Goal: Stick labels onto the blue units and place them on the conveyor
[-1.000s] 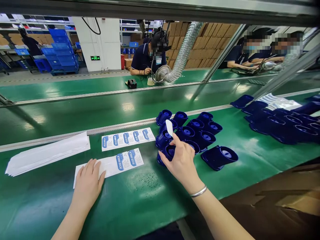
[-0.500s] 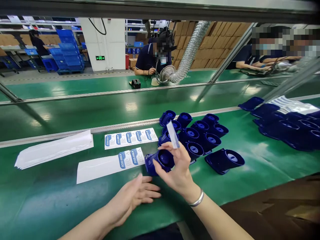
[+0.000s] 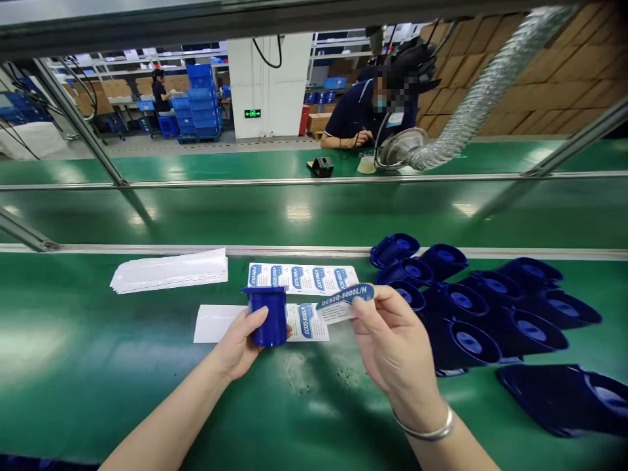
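My left hand [image 3: 239,342] is wrapped round a dark blue plastic cylinder [image 3: 267,316] and holds it upright just above the green bench. My right hand [image 3: 395,345] pinches a blue and white label [image 3: 343,302] that reads DC32Q-5000L/H, held flat a little to the right of the cylinder. Under both hands lies a partly used label sheet [image 3: 304,322]. A fuller label sheet [image 3: 302,277] lies just behind it.
Several dark blue plastic housings [image 3: 471,307] are heaped on the bench at the right. A stack of white backing sheets [image 3: 171,270] lies at the left. Beyond a metal rail [image 3: 206,250] runs a green conveyor [image 3: 294,212]; a person sits at the far bench beside a flexible duct [image 3: 483,91].
The blue cylinder has passed from my right hand to my left, which now grips it upright. My right hand now holds only the label, turned flat. The view has swung to the right.
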`<action>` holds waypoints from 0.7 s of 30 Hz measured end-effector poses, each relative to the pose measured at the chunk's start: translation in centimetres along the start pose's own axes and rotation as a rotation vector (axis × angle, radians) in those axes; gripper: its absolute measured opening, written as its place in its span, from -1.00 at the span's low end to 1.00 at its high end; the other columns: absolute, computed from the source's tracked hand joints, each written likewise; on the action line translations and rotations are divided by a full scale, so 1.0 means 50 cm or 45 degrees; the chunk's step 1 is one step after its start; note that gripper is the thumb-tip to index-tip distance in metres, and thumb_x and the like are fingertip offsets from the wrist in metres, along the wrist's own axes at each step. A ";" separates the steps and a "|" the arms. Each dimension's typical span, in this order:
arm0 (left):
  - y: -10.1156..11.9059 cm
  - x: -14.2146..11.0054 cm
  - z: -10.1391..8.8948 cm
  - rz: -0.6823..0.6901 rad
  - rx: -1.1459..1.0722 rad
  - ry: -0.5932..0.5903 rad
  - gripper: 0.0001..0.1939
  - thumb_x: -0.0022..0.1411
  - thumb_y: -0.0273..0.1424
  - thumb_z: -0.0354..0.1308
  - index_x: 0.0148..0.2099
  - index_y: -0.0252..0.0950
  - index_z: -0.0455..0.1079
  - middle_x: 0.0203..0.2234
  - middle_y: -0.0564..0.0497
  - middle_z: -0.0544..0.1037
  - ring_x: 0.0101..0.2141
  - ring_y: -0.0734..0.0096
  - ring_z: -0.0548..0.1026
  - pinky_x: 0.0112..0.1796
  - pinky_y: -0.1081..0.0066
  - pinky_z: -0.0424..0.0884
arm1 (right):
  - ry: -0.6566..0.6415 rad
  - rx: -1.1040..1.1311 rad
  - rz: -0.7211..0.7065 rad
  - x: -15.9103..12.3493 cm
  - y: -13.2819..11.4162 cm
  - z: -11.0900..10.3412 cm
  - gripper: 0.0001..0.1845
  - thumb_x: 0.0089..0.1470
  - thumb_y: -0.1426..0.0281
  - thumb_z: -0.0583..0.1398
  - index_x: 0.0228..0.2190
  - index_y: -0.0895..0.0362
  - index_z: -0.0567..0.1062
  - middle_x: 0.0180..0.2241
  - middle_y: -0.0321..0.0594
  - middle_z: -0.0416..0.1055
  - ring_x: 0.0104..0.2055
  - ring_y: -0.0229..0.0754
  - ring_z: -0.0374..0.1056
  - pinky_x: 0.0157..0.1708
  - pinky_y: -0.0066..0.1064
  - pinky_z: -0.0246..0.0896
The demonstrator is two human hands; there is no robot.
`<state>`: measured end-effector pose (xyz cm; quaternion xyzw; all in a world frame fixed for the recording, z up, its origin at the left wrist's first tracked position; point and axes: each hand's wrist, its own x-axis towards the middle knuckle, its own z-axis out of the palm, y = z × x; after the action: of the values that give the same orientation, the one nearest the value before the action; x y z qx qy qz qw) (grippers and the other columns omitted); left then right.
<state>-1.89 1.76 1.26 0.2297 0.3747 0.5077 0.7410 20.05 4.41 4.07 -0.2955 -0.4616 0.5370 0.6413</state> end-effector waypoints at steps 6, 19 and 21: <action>-0.015 -0.006 -0.035 -0.015 0.076 -0.066 -0.53 0.34 -0.13 0.17 0.15 -0.33 0.42 -0.10 -0.22 0.62 -0.12 0.09 0.59 -0.03 0.12 0.49 | -0.070 0.206 0.520 -0.008 0.059 -0.011 -0.78 0.09 0.29 0.47 -0.30 0.06 0.55 -0.33 -0.24 0.51 -0.32 -0.19 0.43 -0.26 -0.40 0.42; -0.014 -0.006 -0.023 -0.092 0.062 0.042 -0.56 0.33 -0.21 0.19 0.18 -0.27 0.40 0.08 -0.20 0.54 0.02 0.02 0.51 -0.06 0.14 0.51 | -0.114 0.238 0.787 -0.017 0.071 -0.016 -0.73 0.03 0.29 0.50 -0.28 0.10 0.59 -0.35 -0.24 0.52 -0.33 -0.22 0.41 -0.27 -0.46 0.36; -0.012 -0.009 -0.015 -0.069 0.118 0.063 -0.54 0.34 -0.22 0.19 0.23 -0.22 0.35 0.15 -0.17 0.49 0.11 0.01 0.47 0.03 0.11 0.46 | -0.127 0.234 0.769 -0.022 0.069 -0.012 -0.73 0.01 0.29 0.51 -0.37 0.10 0.55 -0.39 -0.28 0.49 -0.38 -0.24 0.36 -0.36 -0.49 0.30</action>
<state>-2.24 1.10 0.52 0.2412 0.4221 0.4750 0.7335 19.14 4.29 0.50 -0.3333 -0.3335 0.7563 0.4535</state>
